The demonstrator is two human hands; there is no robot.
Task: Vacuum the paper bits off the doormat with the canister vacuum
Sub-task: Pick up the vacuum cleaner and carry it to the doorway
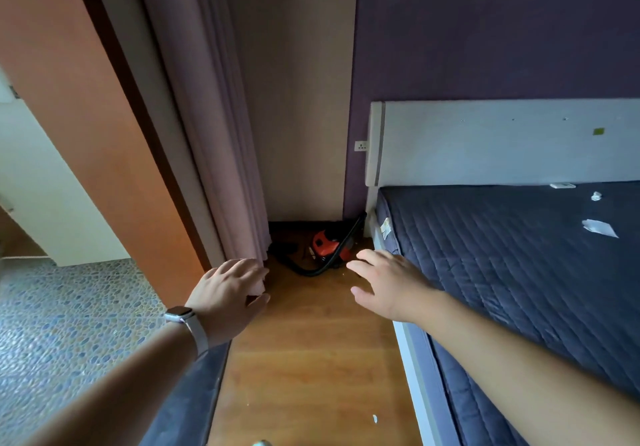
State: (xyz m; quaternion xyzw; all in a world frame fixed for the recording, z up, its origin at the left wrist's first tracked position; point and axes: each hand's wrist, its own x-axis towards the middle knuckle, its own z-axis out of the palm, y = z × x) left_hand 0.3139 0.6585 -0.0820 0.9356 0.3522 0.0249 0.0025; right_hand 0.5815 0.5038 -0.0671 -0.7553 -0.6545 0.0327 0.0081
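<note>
While the red canister vacuum (pixel 325 245) is sitting in the far corner between curtain (pixel 221 168) and mattress (pixel 519 272), I'm judging it rigid and weighty, best lifted by its top; my left hand (pixel 228 290) and right hand (pixel 388 283) are hovering short of it, fingers spread, gripping nothing.

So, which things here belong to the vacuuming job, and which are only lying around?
For the job: red canister vacuum, its black hose, dark mat by the doorway, left hand and right hand, both empty.
Lying about: mattress, paper scraps on it, curtain.
</note>
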